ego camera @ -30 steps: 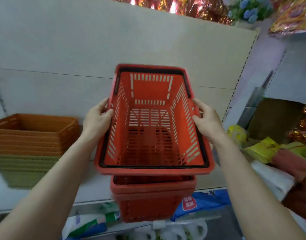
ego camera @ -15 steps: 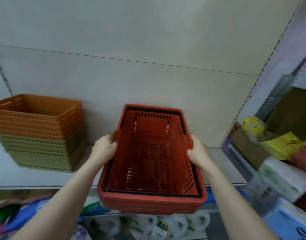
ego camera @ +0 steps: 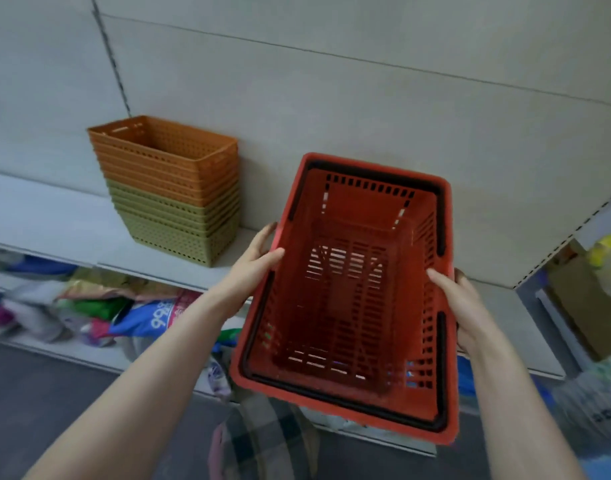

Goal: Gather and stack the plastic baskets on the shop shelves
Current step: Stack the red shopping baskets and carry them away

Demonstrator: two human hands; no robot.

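A red shopping basket [ego camera: 349, 292] with black handles folded along its rim is in the middle of the view, in front of the white shelf [ego camera: 54, 220]. My left hand [ego camera: 255, 261] grips its left rim and my right hand [ego camera: 456, 299] grips its right rim. Whether other red baskets are nested under it I cannot tell. To the left on the shelf stands a stack of small perforated baskets [ego camera: 172, 188], orange ones on top of green ones, against the back panel.
The lower shelf [ego camera: 89, 355] holds packaged goods, among them a blue bag [ego camera: 151, 320]. At the right stand a cardboard box [ego camera: 588, 306] and wrapped packs. The shelf's back panel [ego camera: 366, 98] rises behind. A checked cloth [ego camera: 262, 441] shows below the basket.
The red basket came down onto the red stack below it, and I have shifted left with it in both hands. The view has swung left, so the orange and green stack is now nearer the middle.
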